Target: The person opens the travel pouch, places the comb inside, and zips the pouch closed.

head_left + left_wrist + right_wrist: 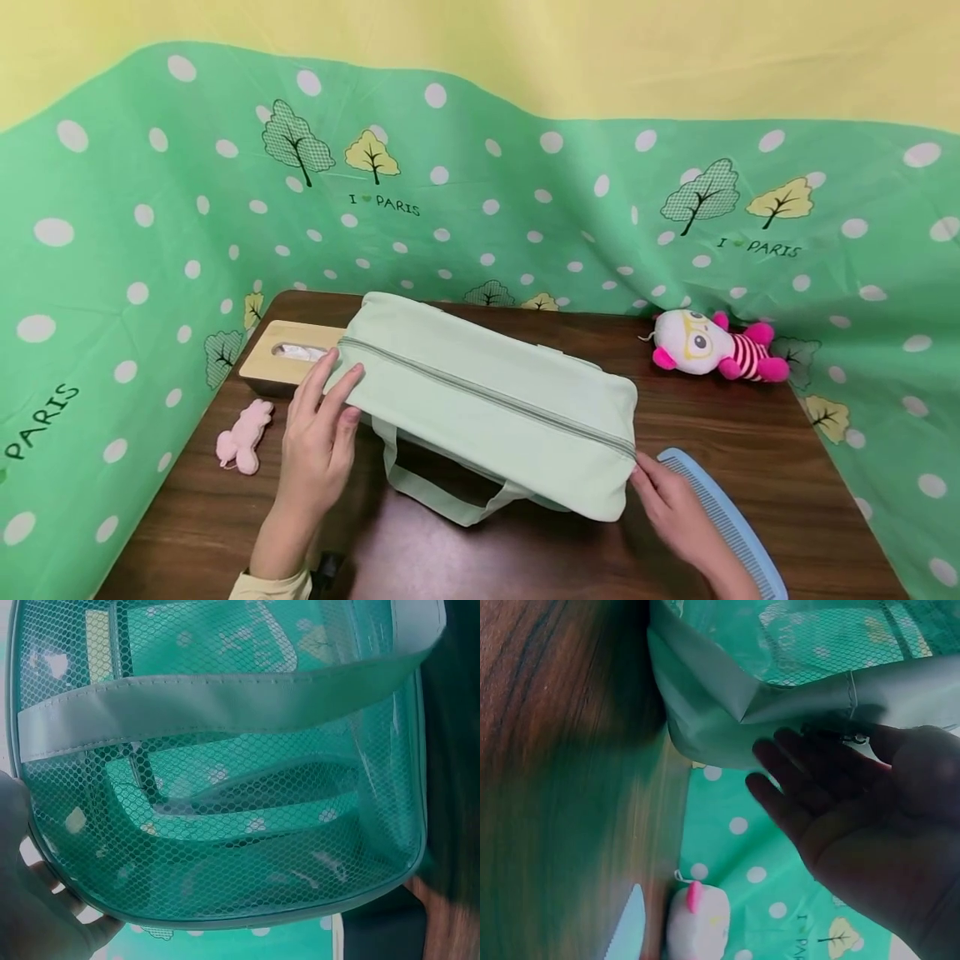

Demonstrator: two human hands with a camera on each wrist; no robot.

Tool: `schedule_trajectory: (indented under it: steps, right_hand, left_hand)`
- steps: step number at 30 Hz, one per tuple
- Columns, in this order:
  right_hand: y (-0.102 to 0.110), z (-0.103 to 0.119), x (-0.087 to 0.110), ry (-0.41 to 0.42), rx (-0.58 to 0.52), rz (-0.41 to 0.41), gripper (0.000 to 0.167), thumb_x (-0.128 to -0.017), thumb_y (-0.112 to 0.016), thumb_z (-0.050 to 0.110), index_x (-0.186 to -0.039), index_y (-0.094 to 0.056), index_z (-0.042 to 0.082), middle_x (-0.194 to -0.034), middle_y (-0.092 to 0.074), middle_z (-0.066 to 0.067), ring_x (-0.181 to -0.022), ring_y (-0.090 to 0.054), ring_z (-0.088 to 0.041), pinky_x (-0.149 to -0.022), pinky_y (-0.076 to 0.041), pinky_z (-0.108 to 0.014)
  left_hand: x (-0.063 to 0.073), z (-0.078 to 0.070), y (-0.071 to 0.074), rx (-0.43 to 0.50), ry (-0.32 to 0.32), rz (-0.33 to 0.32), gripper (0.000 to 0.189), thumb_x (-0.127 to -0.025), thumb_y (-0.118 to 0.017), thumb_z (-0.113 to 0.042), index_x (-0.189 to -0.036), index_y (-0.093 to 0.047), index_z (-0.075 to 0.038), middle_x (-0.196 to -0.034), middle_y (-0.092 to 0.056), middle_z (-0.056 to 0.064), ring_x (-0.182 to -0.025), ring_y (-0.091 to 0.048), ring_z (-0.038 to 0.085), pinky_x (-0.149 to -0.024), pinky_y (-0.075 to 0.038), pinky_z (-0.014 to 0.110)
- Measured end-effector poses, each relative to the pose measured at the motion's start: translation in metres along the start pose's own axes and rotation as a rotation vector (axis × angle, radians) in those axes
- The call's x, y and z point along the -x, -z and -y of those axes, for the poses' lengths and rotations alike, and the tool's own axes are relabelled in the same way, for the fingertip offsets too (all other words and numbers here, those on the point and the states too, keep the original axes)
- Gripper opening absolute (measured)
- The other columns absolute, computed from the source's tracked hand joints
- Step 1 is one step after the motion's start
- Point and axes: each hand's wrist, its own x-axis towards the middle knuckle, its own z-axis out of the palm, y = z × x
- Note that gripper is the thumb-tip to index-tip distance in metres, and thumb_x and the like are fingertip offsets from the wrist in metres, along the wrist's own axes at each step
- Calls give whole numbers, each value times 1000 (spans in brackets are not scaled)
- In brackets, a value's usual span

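A pale green zippered bag (480, 392) stands on the table, its zipper line (487, 398) running along the top with no gap showing. Its near side carries a strap handle (450, 500); the left wrist view shows a see-through mesh panel (247, 862) behind the strap. My left hand (318, 433) rests on the bag's left end with fingers spread and fairly straight. At the right end, my right hand (678, 508) pinches the zipper pull (855, 739) between thumb and forefinger, the other fingers loosely extended beneath the bag's edge.
Left of the bag lie a wooden-topped tissue box (288, 337) and a small pink plush toy (246, 437). A blue comb (723, 517) lies beside my right hand. Farther back on the right is a pink-and-white plush toy (712, 346). Green dotted cloth (487, 208) hangs behind the table.
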Motion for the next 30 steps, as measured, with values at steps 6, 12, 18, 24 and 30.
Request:
schedule_trajectory:
  steps: [6,12,18,24,30]
  right_hand:
    - [5,1,1,-61,-133,-2,19,-99,-56,-12,-112,-70,-12,-105,-65,26,-94,-57,11,-76,-44,-5]
    - [6,5,0,-187,-182,9,17,-97,-60,-13,-112,-69,-15,-98,-65,28,-90,-60,11,-73,-48,-8]
    - [0,9,-2,-284,-253,-3,19,-89,-67,-17,-108,-67,-17,-85,-66,19,-78,-61,5,-65,-51,-14]
    - [8,12,-4,-410,-498,-9,14,-95,-64,-12,-108,-67,-17,-83,-75,6,-74,-72,-6,-67,-60,-25]
    - [23,15,3,-537,-690,-73,20,-97,-65,-8,-100,-79,6,-84,-79,-7,-74,-77,-16,-70,-62,-31]
  left_hand:
    - [0,-1,-4,33,57,19,57,-109,-39,-50,-132,-66,-5,-150,-52,23,-143,-44,39,-121,-26,45]
    - [0,-1,-6,28,52,-3,57,-109,-40,-50,-131,-67,-5,-149,-53,24,-141,-45,41,-122,-26,42]
    - [1,-1,1,0,46,-32,55,-109,-41,-49,-130,-68,-5,-147,-54,24,-139,-46,43,-122,-27,42]
    - [3,-1,3,3,49,-42,55,-109,-42,-47,-131,-68,-4,-147,-54,24,-140,-46,40,-120,-27,46]
    - [1,-3,-3,25,40,-28,53,-109,-43,-46,-132,-68,-5,-148,-54,24,-140,-46,41,-121,-27,46]
